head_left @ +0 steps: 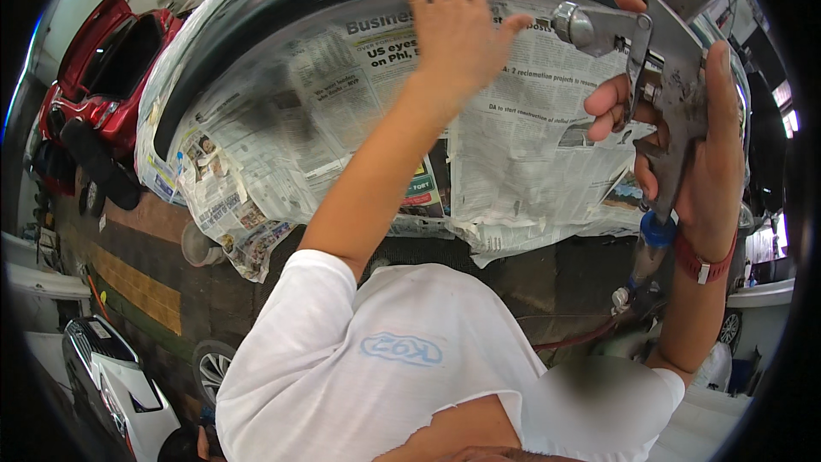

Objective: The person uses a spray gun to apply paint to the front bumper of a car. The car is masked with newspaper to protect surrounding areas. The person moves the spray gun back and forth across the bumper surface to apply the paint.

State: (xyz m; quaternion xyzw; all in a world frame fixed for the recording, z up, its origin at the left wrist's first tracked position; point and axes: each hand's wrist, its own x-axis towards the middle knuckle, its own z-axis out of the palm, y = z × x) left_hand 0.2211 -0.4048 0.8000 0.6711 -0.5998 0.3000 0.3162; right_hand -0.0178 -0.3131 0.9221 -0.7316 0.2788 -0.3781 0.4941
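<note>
My left hand (457,34) is stretched out with fingers spread, over masking newspaper (522,154). Its fingertips reach the dark, curved car panel (299,8) along the top; whether they touch it I cannot tell. In my right hand (717,154) is a metal spray gun (680,60), its nozzle end toward the left hand. Several fingers curl around the gun's trigger and handle, and the thumb points up. Below the handle hang a blue-topped fitting (657,229) and a reddish hose (581,338). The newspaper carries dark, smoky paint smudges.
A red car (154,60) with its rear lid raised stands at the far left. Lower left is a white car (128,393). On the dark tiled floor, a bucket (201,244) sits beside the newspaper's loose, hanging edge.
</note>
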